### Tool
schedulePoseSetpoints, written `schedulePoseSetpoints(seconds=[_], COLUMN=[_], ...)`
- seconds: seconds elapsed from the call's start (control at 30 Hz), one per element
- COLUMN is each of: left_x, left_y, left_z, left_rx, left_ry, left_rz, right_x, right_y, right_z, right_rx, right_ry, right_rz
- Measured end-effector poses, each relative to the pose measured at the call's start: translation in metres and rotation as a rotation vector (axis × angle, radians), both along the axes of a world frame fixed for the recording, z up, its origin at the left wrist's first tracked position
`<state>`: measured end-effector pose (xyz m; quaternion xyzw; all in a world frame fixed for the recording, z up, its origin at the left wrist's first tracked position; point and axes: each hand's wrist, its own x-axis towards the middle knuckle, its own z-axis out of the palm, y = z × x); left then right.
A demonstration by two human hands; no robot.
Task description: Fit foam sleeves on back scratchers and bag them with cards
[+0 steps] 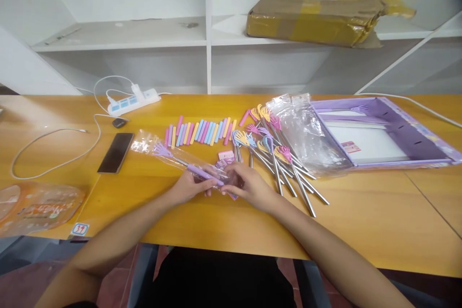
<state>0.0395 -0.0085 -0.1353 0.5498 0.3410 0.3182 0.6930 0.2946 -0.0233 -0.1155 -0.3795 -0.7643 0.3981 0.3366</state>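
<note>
A purple back scratcher [204, 173] with a hand-shaped head lies inside a clear plastic bag [144, 143], pointing to the upper left. My left hand [189, 186] is closed around its handle through the bag. At the bag's other end my right hand [249, 184] pinches the plastic near the handle's tip. Small pink printed cards [226, 155] lie just behind my right hand, partly covered. To the right is a pile of back scratchers [285, 154] with coloured heads and bare metal rods. Several coloured handle sleeves [202, 132] stand in a row behind my hands.
Clear bags [306, 134] lie beside a purple box [364, 166] holding a purple back scratcher. On the left are a phone [115, 153], a white cable [46, 130], a power strip [133, 101] and orange-printed plastic packaging [43, 207]. A taped carton [310, 17] sits on the shelf.
</note>
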Motion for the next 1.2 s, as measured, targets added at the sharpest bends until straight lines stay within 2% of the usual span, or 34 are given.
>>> schedulePoseSetpoints(seconds=[0.1, 0.27, 0.4, 0.57, 0.7, 0.77, 0.9, 1.07, 1.13, 1.2], left_x=[-0.002, -0.005, -0.004, -0.002, 0.001, 0.002, 0.003, 0.006, 0.006, 0.007], left_y=[0.004, 0.008, 0.010, 0.008, 0.003, 0.001, -0.002, -0.008, -0.010, -0.012], left_z=[-0.004, -0.004, -0.001, -0.002, -0.005, -0.005, -0.007, -0.006, -0.002, 0.003], left_rx=[-0.041, -0.156, -0.139, -0.042, 0.000, -0.022, -0.101, -0.048, -0.058, -0.066], left_ry=[-0.048, -0.100, -0.080, 0.052, 0.115, 0.079, -0.003, 0.077, 0.034, -0.016], left_rz=[0.088, 0.184, 0.132, -0.025, -0.158, -0.184, -0.182, -0.144, -0.150, -0.163], right_x=[0.006, 0.012, 0.010, 0.004, -0.002, -0.005, -0.009, -0.007, -0.006, -0.004], right_y=[0.001, 0.005, 0.003, 0.000, 0.001, 0.001, -0.001, -0.004, -0.004, -0.004], right_z=[-0.001, 0.004, 0.005, 0.009, 0.007, 0.005, 0.002, -0.001, 0.000, 0.002], right_rx=[0.172, 0.355, 0.480, 0.588, 0.470, 0.402, 0.368, 0.318, 0.185, -0.018], right_ry=[0.058, 0.009, -0.043, -0.008, 0.018, 0.021, 0.016, 0.043, 0.050, 0.027], right_rz=[-0.020, 0.092, 0.050, 0.000, 0.074, 0.048, -0.011, -0.063, -0.102, -0.069])
